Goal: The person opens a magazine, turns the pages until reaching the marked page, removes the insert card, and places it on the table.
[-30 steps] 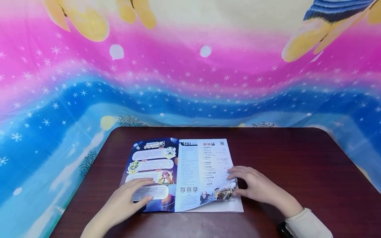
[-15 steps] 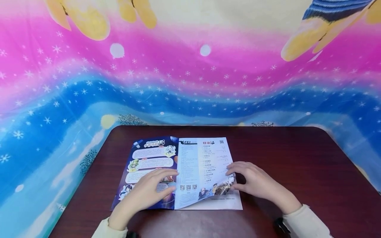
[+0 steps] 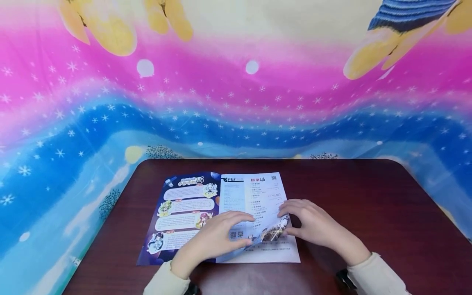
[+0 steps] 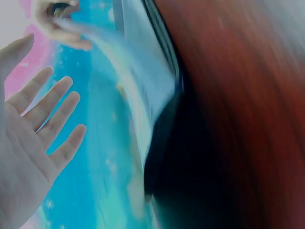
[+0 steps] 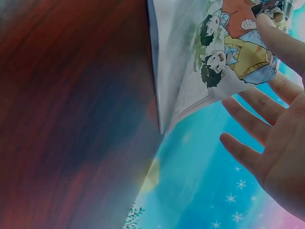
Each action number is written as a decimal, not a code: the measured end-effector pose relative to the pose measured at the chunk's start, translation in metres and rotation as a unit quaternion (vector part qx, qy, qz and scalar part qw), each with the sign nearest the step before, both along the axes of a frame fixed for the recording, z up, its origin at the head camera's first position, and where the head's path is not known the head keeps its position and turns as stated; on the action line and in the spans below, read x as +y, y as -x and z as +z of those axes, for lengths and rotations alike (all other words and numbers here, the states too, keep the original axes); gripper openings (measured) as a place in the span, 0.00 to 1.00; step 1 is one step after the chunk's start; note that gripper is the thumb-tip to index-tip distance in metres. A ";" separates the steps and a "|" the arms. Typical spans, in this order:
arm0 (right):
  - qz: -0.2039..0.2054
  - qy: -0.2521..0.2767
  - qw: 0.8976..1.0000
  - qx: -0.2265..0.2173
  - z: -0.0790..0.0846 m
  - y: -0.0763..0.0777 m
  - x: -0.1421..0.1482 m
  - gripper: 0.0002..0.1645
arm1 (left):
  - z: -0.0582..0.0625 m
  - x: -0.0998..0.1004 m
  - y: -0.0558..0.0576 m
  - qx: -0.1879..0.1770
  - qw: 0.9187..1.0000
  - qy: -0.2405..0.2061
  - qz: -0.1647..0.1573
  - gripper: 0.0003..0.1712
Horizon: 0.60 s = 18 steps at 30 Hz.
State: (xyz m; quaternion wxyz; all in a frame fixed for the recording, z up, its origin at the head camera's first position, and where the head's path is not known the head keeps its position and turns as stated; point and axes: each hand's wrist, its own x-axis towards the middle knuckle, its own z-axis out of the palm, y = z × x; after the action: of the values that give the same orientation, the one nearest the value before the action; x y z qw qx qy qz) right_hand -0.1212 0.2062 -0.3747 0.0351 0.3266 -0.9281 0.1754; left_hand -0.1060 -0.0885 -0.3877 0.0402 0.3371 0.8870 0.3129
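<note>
An open magazine (image 3: 156, 221) lies on the dark wooden table, its left side dark blue with cartoon figures. My right hand (image 3: 315, 223) pinches the lower outer part of the contents page (image 3: 236, 190) between thumb and fingers, bending that corner up off the white page (image 3: 273, 256) beneath. In the right wrist view, the thumb lies on one face of the illustrated page (image 5: 243, 52) and the fingers are behind it. My left hand (image 3: 217, 231) hovers over the lower contents page, fingers apart and holding nothing. The left wrist view shows its open palm (image 4: 33, 133) beside the blurred raised page (image 4: 138, 71).
The brown table (image 3: 354, 192) extends on both sides of the magazine. Behind its far edge hangs a pink and blue cloth (image 3: 236, 123) with snowflakes. Light sleeves (image 3: 376, 274) and dark wrist bands (image 3: 344, 278) cover both wrists.
My left hand has moved right, from the dark blue page to over the contents page. The right hand has shifted slightly left, and the page corner curls up further.
</note>
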 end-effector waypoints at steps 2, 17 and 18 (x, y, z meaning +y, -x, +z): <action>0.003 -0.002 1.000 -0.002 0.002 0.001 -0.001 0.21 | -0.002 0.008 -0.001 0.018 1.000 -0.006 -0.013 0.31; 0.021 -0.007 1.000 0.005 0.018 0.005 -0.007 0.19 | 0.007 0.046 0.000 0.103 0.991 -0.041 -0.073 0.28; 0.023 -0.007 1.000 0.006 0.018 0.005 -0.007 0.19 | 0.007 0.046 0.000 0.105 0.991 -0.038 -0.074 0.26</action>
State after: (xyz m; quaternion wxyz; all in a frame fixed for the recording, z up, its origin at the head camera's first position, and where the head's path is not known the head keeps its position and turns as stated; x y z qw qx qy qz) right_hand -0.1258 0.1991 -0.3565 0.0342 0.3487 -0.9215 0.1676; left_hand -0.1057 -0.0424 -0.3811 -0.0436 0.4340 0.8464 0.3056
